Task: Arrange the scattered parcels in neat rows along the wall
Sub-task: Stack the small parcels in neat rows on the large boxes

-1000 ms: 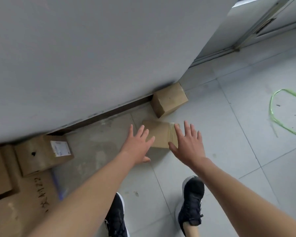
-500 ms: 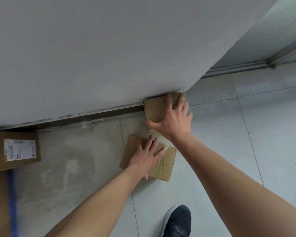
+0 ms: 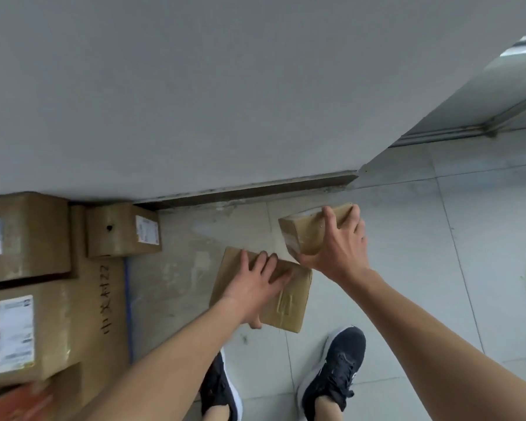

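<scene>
Parcels should travel level toward the stacked boxes (image 3: pixel 122 229) at 9 o'clock along the wall (image 3: pixel 194 101): right grip (image 3: pixel 337 247) clamps the small parcel (image 3: pixel 304 235), at 1 o'clock of the flat parcel (image 3: pixel 289 302), which left grip (image 3: pixel 252 284) pinches at its near edge. Half a second earlier the small parcel sat against the wall.

Bare floor (image 3: pixel 201 232) along wall (image 3: pixel 225 101), right of boxes (image 3: pixel 115 235).

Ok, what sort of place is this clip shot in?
Likely an indoor parcel storage or delivery corner: labelled cardboard boxes sit by a plain grey wall on a tiled floor.
</scene>
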